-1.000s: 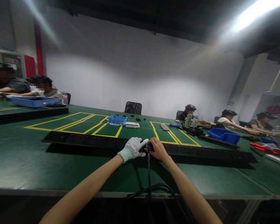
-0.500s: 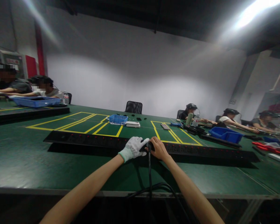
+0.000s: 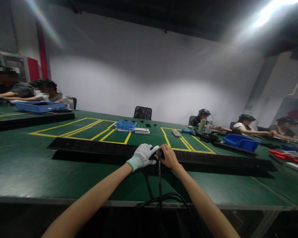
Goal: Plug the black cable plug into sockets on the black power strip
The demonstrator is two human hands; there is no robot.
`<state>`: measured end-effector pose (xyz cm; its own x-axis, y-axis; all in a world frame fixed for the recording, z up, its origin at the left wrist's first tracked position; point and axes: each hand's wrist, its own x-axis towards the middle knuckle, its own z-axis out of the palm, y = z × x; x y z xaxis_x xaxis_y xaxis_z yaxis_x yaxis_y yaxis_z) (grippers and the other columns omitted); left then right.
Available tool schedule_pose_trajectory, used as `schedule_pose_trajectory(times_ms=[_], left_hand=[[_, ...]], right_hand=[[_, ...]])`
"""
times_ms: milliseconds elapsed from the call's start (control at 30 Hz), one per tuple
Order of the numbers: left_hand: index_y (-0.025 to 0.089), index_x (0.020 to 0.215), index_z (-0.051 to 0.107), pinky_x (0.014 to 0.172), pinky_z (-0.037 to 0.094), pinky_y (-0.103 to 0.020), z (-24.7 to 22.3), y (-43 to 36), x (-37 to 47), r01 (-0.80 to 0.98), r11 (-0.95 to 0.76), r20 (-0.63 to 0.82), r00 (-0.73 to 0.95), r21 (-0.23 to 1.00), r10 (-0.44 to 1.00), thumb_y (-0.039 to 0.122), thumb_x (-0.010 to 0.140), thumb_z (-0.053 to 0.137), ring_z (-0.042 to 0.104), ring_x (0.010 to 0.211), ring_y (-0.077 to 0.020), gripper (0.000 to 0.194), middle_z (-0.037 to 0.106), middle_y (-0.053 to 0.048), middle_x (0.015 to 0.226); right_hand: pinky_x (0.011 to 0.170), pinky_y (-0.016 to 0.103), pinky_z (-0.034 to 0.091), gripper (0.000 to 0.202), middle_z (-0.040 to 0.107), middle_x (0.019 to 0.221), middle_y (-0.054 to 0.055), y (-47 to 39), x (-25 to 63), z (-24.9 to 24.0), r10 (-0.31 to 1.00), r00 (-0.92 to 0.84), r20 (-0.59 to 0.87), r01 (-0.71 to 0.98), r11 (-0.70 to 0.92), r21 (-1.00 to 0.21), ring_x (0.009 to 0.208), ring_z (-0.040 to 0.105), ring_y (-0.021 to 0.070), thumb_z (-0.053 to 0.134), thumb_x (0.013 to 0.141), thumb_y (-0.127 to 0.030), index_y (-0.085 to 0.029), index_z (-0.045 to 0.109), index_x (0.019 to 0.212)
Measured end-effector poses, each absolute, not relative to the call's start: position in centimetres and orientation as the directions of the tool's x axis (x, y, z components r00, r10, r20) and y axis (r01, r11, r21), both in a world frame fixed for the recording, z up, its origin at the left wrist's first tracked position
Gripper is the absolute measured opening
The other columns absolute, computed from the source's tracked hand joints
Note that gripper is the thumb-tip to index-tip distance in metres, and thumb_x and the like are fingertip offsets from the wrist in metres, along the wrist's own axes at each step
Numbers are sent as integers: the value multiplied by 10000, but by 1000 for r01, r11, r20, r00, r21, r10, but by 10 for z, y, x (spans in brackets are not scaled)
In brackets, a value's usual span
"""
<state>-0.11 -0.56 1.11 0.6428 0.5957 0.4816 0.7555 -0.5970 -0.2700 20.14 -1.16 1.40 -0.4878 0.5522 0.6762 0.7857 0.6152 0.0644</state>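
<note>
A long black power strip (image 3: 96, 147) with many sockets and small red lights or switches lies across the table before me. My left hand (image 3: 143, 156), in a white glove with a mint cuff, is closed around the strip's middle, its thumb reaching toward the plug. Right beside it, my bare right hand (image 3: 169, 156) has its fingers bent around a black plug (image 3: 159, 153) at the strip. From the plug a black cable (image 3: 160, 183) runs down toward me and loops over the table edge. The fingers partly hide how far the plug sits in the socket.
Beyond the strip, yellow tape outlines mark the green table (image 3: 89, 183). A small blue basket (image 3: 126, 125), a white box (image 3: 141, 131) and a phone (image 3: 176, 133) lie there. Blue bins (image 3: 240, 142) and red parts (image 3: 285, 156) are at right; co-workers sit at both sides.
Both hands stay at the same spot on the strip and the plug. Only a slight shift of the whole view shows.
</note>
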Motion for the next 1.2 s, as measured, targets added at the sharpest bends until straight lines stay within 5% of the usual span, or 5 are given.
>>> schedule_pose_trajectory(times_ms=[1200], left_hand=[[254,1416,265,860,324,-402,15,-13,-2,755,-616,493,633,-226,596,660,852,272,478,963,-261,695,533,-96,1068]], right_hand=[[804,350,423,300,522,1024,93,-15,203,15,572,-496,653,767,641,21,905,509,219,557,833,-426,-197,509,1021]])
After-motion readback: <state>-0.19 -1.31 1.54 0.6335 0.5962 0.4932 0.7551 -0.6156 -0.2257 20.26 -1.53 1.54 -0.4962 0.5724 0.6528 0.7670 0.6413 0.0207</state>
